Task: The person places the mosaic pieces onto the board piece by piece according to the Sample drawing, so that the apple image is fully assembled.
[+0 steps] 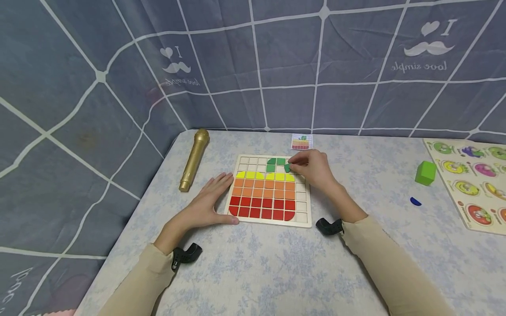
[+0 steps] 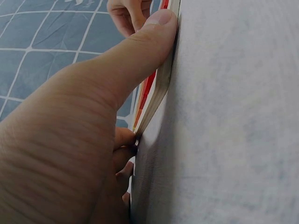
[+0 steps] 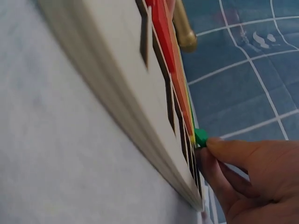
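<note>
A white grid board (image 1: 302, 206) lies flat on the table, with red, orange and yellow tiles in rows and green tiles (image 1: 271, 165) near its far side. My left hand (image 1: 203, 206) is spread at the board's left side, thumb on the near left corner and fingers along the left edge. In the left wrist view the thumb (image 2: 140, 51) rests on the board's rim. My right hand (image 1: 314, 169) pinches a small green tile (image 3: 201, 136) between thumb and fingertips, over the far right part of the grid beside the other green tiles.
A pattern card (image 1: 302, 141) lies behind the board. A gold microphone-shaped object (image 1: 193, 160) lies at the left. To the right are a green block (image 1: 425, 173), a blue half-round piece (image 1: 415, 201) and a board with fruit and vegetable pictures (image 1: 470, 188). A patterned curtain (image 1: 292, 57) hangs behind.
</note>
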`<control>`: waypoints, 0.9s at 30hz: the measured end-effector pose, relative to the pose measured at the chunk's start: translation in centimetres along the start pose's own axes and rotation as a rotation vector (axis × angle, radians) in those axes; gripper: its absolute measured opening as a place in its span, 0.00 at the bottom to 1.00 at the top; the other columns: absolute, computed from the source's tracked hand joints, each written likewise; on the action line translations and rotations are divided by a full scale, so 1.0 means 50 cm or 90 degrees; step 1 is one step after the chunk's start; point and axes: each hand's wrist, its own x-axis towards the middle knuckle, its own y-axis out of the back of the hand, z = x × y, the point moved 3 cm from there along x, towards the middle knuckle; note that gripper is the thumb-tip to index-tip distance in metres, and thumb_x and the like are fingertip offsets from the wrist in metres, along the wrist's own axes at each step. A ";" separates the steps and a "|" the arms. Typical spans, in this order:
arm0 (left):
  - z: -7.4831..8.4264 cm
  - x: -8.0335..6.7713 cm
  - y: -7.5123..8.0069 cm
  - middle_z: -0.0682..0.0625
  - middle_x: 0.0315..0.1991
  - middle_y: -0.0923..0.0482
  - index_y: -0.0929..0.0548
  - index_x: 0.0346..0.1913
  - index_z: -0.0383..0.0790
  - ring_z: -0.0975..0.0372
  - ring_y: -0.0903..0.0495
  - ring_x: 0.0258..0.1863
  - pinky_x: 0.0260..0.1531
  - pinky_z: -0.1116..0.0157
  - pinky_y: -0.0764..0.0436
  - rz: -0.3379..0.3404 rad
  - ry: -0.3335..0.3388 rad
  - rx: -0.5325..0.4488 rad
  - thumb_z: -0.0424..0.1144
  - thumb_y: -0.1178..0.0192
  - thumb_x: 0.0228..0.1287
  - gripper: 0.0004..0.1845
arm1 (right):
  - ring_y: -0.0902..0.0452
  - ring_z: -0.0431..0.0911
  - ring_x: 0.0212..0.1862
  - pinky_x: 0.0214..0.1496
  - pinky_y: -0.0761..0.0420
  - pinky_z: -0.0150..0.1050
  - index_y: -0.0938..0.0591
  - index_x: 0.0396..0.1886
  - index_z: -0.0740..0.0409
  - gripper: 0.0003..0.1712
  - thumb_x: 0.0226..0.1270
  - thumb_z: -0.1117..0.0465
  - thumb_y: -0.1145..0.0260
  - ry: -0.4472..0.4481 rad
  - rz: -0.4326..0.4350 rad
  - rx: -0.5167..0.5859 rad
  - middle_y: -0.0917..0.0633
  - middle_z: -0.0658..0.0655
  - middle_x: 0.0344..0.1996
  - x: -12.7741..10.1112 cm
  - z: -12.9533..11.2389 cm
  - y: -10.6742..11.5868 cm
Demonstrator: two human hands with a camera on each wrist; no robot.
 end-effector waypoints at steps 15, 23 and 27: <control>0.002 0.001 0.003 0.41 0.86 0.51 0.47 0.85 0.36 0.47 0.57 0.87 0.85 0.44 0.58 0.001 -0.005 -0.004 0.60 0.18 0.49 0.68 | 0.10 0.55 0.45 0.52 0.09 0.51 0.09 0.46 0.65 0.08 0.69 0.69 0.26 0.059 -0.025 0.004 0.10 0.63 0.44 -0.008 -0.016 -0.030; 0.003 0.001 0.002 0.41 0.86 0.51 0.47 0.85 0.37 0.47 0.57 0.87 0.85 0.44 0.58 -0.001 -0.004 -0.004 0.60 0.18 0.49 0.68 | 0.11 0.53 0.51 0.55 0.10 0.49 0.07 0.43 0.61 0.07 0.72 0.69 0.30 0.093 -0.051 -0.038 0.10 0.60 0.46 -0.008 -0.020 -0.037; 0.002 0.001 0.002 0.40 0.86 0.51 0.47 0.85 0.36 0.47 0.57 0.87 0.85 0.44 0.58 -0.001 -0.003 -0.003 0.60 0.18 0.49 0.68 | 0.11 0.54 0.51 0.56 0.10 0.50 0.08 0.43 0.62 0.07 0.73 0.70 0.31 0.097 -0.053 -0.040 0.09 0.61 0.47 -0.007 -0.019 -0.038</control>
